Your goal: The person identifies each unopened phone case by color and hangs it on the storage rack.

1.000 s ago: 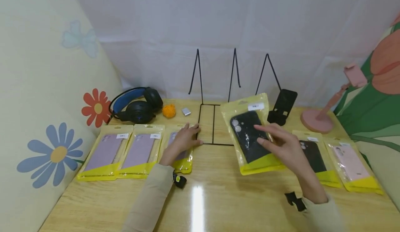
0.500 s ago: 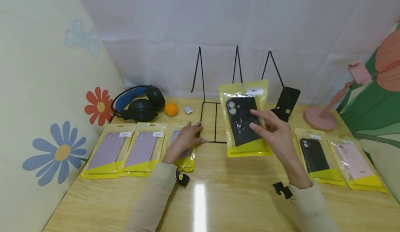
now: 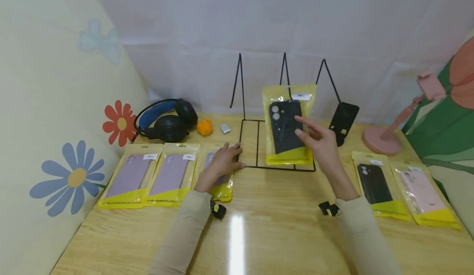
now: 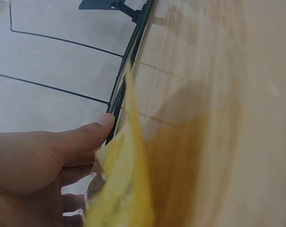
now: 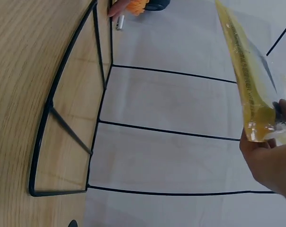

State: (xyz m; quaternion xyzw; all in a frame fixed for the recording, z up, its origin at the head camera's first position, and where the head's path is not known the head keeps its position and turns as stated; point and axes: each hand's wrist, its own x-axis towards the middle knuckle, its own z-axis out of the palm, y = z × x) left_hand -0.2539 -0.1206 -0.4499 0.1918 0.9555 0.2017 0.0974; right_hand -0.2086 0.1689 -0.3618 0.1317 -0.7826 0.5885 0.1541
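My right hand (image 3: 320,141) pinches a black phone case (image 3: 286,129) in a clear bag with yellow ends. The bag hangs upright over the wire rack's base, its hanging hole at the rack's middle hook (image 3: 284,67). The hook's end shows across the top of the bag. In the right wrist view the bag (image 5: 249,80) appears edge-on, with fingers at its lower end. My left hand (image 3: 221,166) rests at the left side of the black wire rack (image 3: 258,143), over a bagged purple phone case (image 3: 222,192). Its thumb (image 4: 98,126) touches the rack in the left wrist view.
Two bagged purple cases (image 3: 170,174) lie at left; a bagged black case (image 3: 375,184) and a pink one (image 3: 424,190) lie at right. Behind stand headphones (image 3: 170,127), an orange ball (image 3: 205,127), a small silver item (image 3: 225,128), a black stand (image 3: 344,120) and a pink stand (image 3: 382,140).
My right hand has carried the bagged black case up, back and slightly left, and turned it upright, to the middle hook. The left hand has stayed at the rack.
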